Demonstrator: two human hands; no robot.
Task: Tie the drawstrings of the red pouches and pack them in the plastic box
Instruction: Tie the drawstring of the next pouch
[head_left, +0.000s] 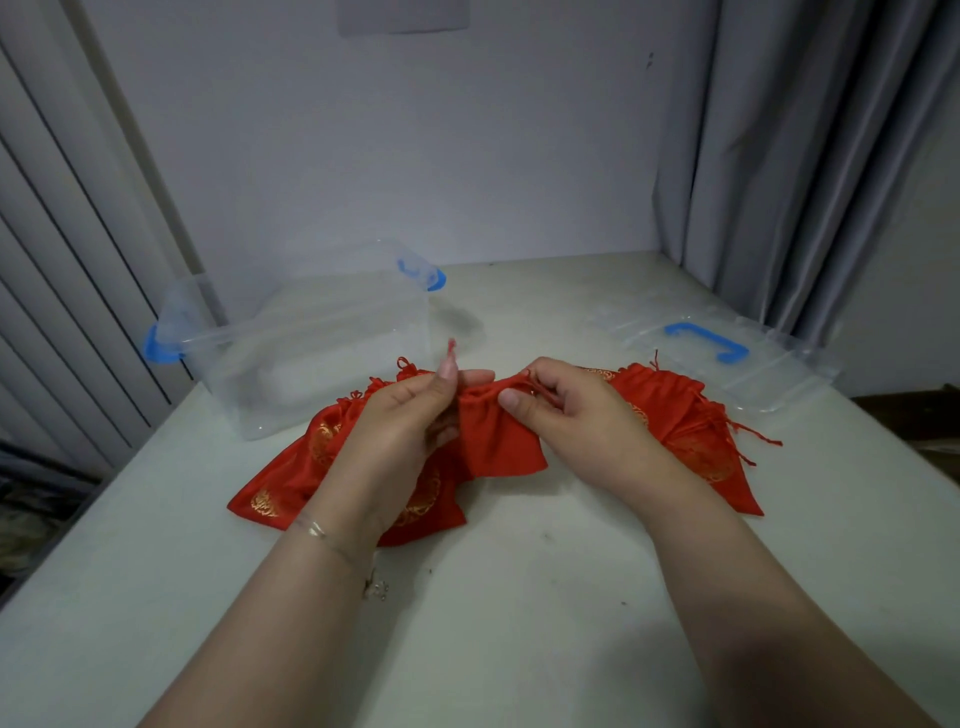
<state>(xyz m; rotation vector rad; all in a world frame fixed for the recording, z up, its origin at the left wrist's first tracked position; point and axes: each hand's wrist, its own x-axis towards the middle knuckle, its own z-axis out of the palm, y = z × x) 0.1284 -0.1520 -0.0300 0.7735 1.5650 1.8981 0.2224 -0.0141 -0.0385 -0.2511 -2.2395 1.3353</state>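
Red pouch (501, 436) pinched between left hand (410, 410) and right hand (566, 410).

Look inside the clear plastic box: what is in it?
No pouches show inside the plastic box; through its clear walls only the table shows. Nothing covers it.

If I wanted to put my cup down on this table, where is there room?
The bare table between the forearms, nearer than the red pouches, is free, as is the far strip between the plastic box and its lid. It is crowded mid-table, where the left hand and right hand hold a pouch.
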